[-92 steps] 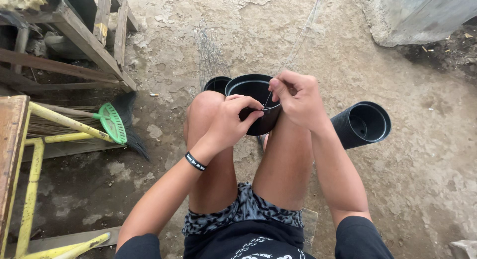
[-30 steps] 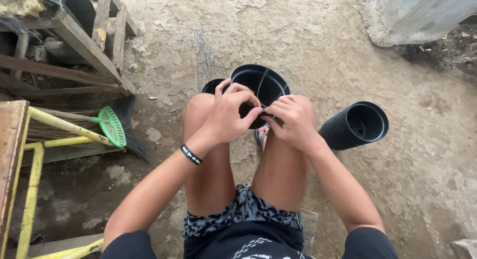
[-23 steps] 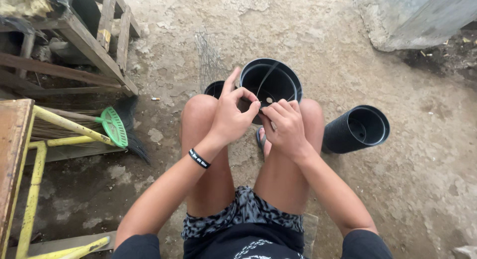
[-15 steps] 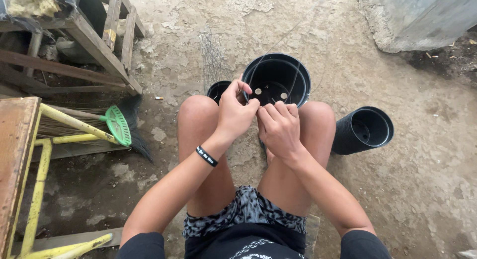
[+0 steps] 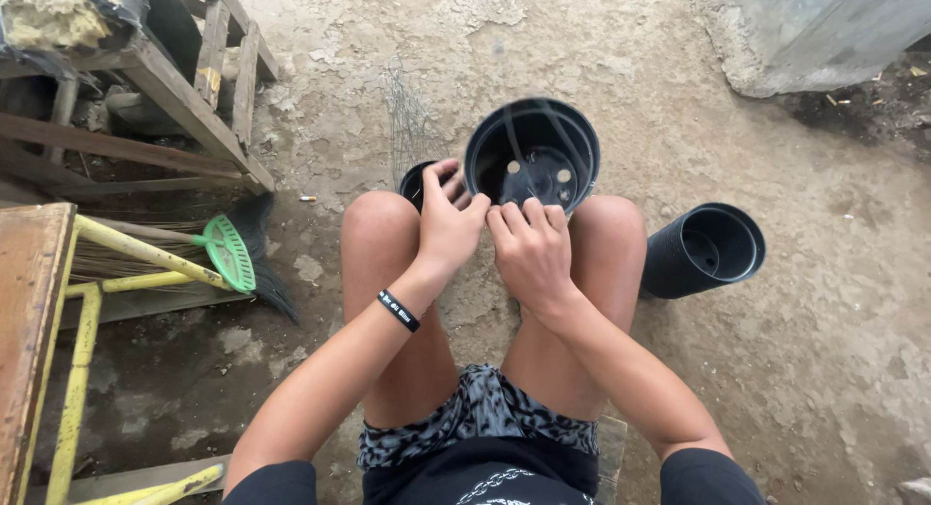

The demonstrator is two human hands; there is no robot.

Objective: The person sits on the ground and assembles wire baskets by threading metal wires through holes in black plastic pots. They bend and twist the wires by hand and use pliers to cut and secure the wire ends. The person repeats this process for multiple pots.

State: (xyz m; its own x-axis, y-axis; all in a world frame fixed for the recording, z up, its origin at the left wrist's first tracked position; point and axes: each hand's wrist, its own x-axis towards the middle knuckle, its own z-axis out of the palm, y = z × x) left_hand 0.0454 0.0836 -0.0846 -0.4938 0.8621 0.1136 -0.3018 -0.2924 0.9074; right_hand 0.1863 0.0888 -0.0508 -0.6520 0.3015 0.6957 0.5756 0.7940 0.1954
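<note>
A black plastic pot (image 5: 531,154) with holes in its bottom is held between my knees, its mouth facing up toward me. My left hand (image 5: 448,219) and my right hand (image 5: 530,245) both grip the pot's near rim, fingers pinched close together on it. Thin wires run across the pot's mouth. A second black pot (image 5: 419,181) shows partly behind my left hand. A stack of black pots (image 5: 706,250) lies on its side on the ground to my right.
A bundle of thin wire (image 5: 407,122) lies on the concrete beyond the pots. A green broom (image 5: 231,253) and yellow metal frame (image 5: 82,301) are at left, with a wooden pallet structure (image 5: 165,88) behind. A concrete block (image 5: 815,30) stands at top right.
The pot has tipped so its mouth faces me more fully and shows its holed bottom. My hands have dropped from pulling a wire above it to the near rim.
</note>
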